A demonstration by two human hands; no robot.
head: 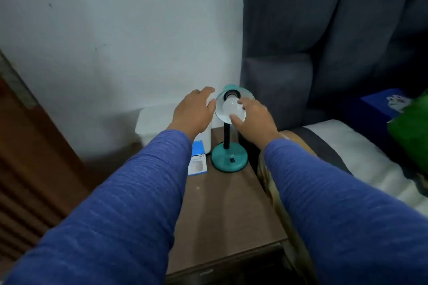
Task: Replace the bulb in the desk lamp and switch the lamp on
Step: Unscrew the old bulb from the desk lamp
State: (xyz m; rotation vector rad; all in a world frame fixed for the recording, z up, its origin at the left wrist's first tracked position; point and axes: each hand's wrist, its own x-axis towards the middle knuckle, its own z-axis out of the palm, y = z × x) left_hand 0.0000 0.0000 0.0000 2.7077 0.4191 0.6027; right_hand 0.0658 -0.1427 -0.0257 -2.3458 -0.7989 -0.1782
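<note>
Bedside corner, brown bench [222, 206] at frame centre. We see right hand [252, 118] pinching bulb [232, 109] inside teal lamp [228, 157] shade; left hand [194, 111] spread beside shade. Bulb box [197, 161] left of base. We judge bulb unlit, stage of swap unclear; switching on remains.
</note>
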